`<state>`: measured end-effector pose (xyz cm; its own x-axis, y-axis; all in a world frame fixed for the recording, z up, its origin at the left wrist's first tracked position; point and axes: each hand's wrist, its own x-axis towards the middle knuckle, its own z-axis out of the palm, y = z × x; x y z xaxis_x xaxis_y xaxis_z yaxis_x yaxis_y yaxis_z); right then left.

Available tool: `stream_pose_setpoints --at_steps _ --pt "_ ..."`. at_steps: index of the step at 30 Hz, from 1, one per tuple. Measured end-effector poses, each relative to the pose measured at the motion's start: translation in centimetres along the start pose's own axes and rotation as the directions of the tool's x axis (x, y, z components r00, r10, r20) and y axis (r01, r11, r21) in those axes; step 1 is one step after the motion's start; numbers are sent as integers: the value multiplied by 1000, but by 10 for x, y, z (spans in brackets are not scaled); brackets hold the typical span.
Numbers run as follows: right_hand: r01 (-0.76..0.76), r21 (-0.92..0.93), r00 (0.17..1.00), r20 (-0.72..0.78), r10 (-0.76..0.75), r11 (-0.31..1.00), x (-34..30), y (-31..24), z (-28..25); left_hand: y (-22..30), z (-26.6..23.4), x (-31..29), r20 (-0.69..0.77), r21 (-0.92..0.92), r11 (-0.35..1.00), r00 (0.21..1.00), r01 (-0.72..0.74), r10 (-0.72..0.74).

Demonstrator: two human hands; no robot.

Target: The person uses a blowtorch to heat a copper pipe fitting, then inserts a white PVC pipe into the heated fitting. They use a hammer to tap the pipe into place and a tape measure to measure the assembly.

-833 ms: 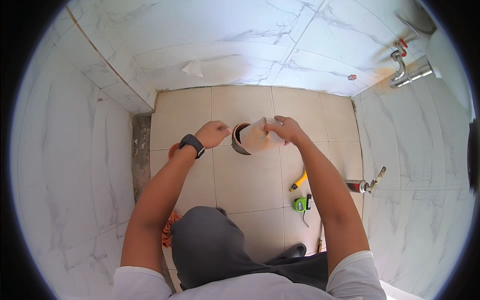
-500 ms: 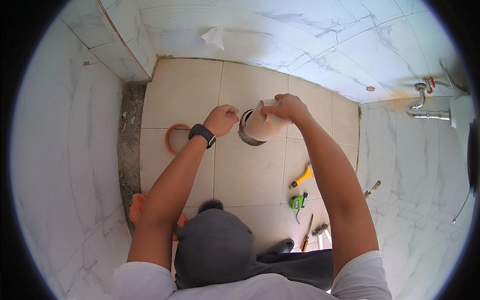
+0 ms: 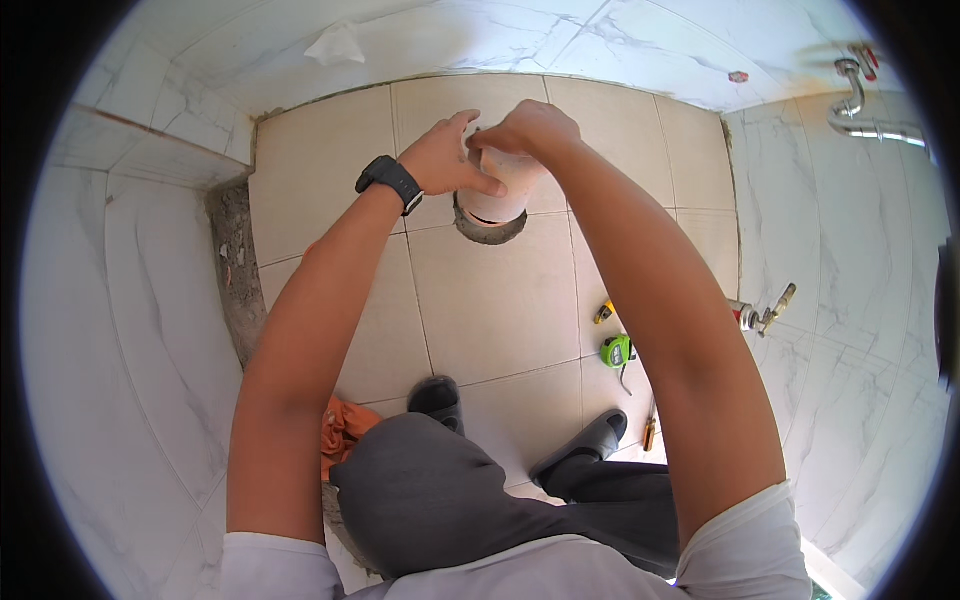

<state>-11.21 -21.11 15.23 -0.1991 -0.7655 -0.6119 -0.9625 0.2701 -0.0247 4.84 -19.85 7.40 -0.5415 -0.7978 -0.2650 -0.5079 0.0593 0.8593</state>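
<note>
A short pale pinkish pipe [image 3: 505,185] stands at a floor opening, where a rough grey mortar ring [image 3: 490,235] shows along its lower edge. My left hand [image 3: 445,160], with a black watch on its wrist, wraps the pipe's left side, thumb across the front. At the top rim, my right hand [image 3: 530,130] is closed, its fingers bent over the edge. The pipe's far side and part of its mouth are hidden by my hands.
Beside my right forearm lie a green tape measure [image 3: 618,350], a partly hidden yellow-handled tool [image 3: 604,312] and a screwdriver [image 3: 650,432]. Orange cloth-like material [image 3: 345,432] lies near my left foot. A brass tap [image 3: 775,310] and metal drainpipe [image 3: 855,115] are at the right.
My left hand has moved from beside the pipe onto its side. The pipe has gone from tilted to more upright. The view has shifted, and my left forearm mostly covers the orange ring.
</note>
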Motion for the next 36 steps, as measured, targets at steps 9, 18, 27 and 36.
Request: stream_pose_setpoints --at_steps 9,18,27,36 --pt "133 205 991 -9 -134 970 -2 23 -3 20 18 36 85 13 975 972 -221 219" --pt "606 172 794 -185 -579 777 -116 189 25 30 17 59 130 581 814 987 -1 -92" --pt "-301 11 873 405 271 954 -293 458 280 45 36 72 112 754 654 972 52 -206" --pt "-526 358 838 68 541 771 -351 451 406 51 41 49 -32 690 711 987 137 -159"
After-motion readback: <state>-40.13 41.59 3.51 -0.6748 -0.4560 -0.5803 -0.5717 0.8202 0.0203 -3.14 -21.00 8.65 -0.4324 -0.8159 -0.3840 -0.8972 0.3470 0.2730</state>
